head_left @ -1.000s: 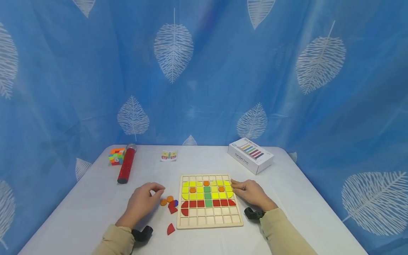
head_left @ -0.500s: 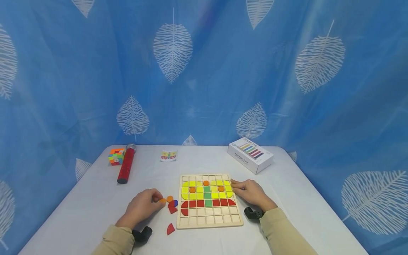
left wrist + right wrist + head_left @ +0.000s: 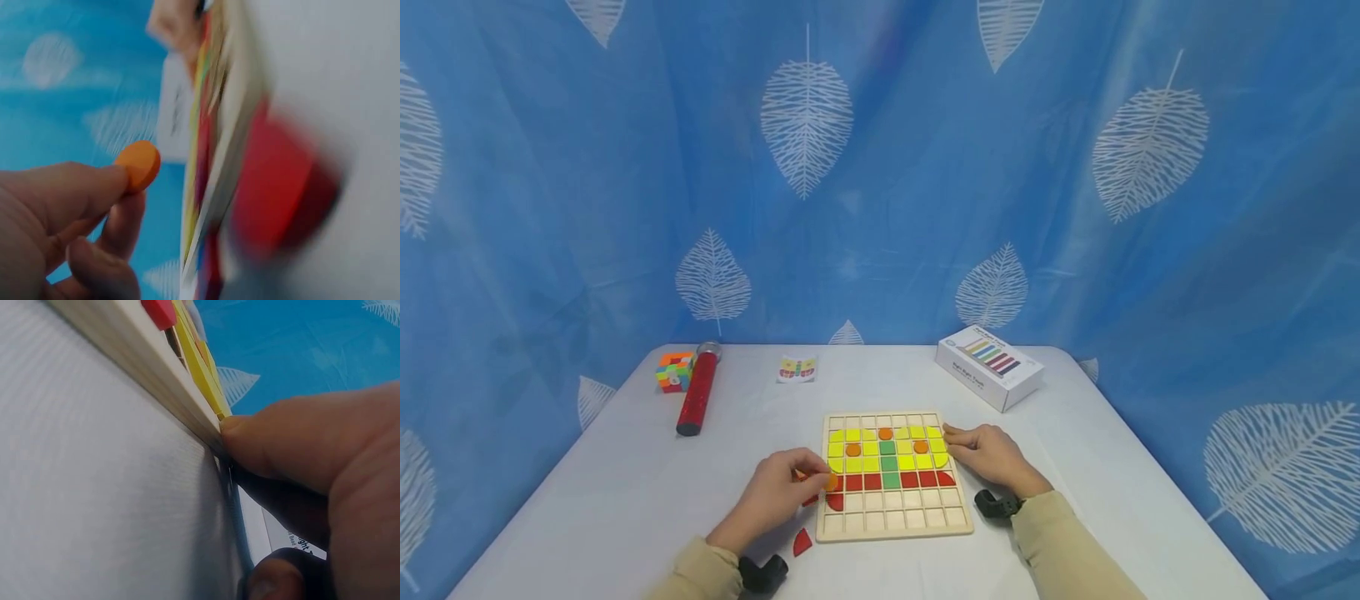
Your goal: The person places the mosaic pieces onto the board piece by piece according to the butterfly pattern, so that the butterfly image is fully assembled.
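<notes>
My left hand pinches an orange disc between thumb and fingertips, over the left edge of a wooden grid board. The board bears yellow, green and red tiles and three other orange discs, laid in a butterfly-like pattern. My right hand grips the board's right edge; the right wrist view has its thumb against the wooden rim. Red pieces lie partly hidden beside the left hand. Nearer me, a red quarter-round piece lies left of the board.
Behind the board lies a small picture card with a similar butterfly pattern. A red tube and a puzzle cube are at the back left. A white box stands at the back right. A blue leaf-print curtain surrounds the table.
My left hand has picked up an orange disc from the loose pieces and carried it right to the board's left edge. The right hand stays at the board's right edge.
</notes>
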